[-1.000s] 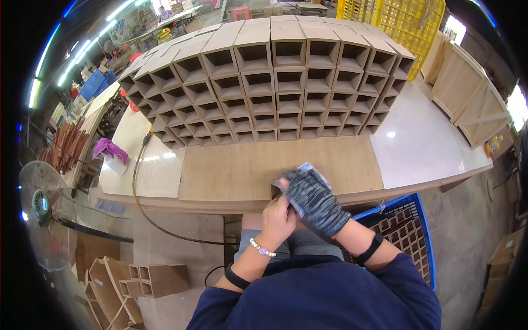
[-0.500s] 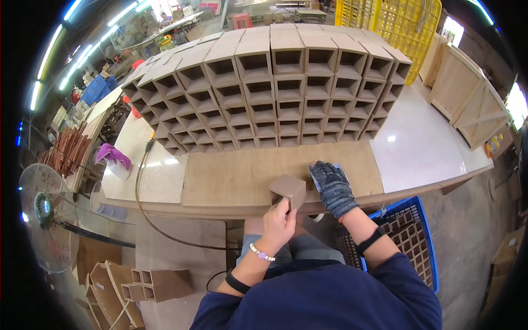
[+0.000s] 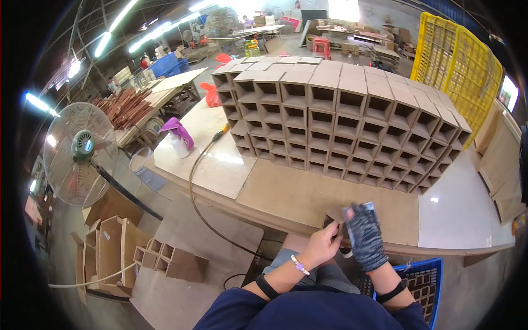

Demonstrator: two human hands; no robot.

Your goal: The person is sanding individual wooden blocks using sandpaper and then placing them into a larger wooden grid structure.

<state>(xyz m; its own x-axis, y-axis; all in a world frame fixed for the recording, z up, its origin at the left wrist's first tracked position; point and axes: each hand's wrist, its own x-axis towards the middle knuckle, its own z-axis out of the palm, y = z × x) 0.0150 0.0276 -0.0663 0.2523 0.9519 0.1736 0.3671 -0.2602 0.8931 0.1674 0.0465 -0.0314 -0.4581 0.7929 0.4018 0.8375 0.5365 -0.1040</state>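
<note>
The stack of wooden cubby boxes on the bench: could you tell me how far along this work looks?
Done: a tall stack of brown cubby boxes stands on the bench. In hand: the bare left hand and gloved right hand hold a small brown piece at the bench edge. What remains cannot be told.

Gloved right hand (image 3: 364,237) hides most of the small board (image 3: 334,213), seemingly.

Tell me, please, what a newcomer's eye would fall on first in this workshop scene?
First comes the big stack of open-fronted brown box cells, piled in rows across the far half of the workbench. Next, at the bench's near edge, the bare left hand and the grey-gloved right hand meet on a small brown piece. A round floor fan stands at the left, and a yellow crate rises behind the stack at upper right.
</note>
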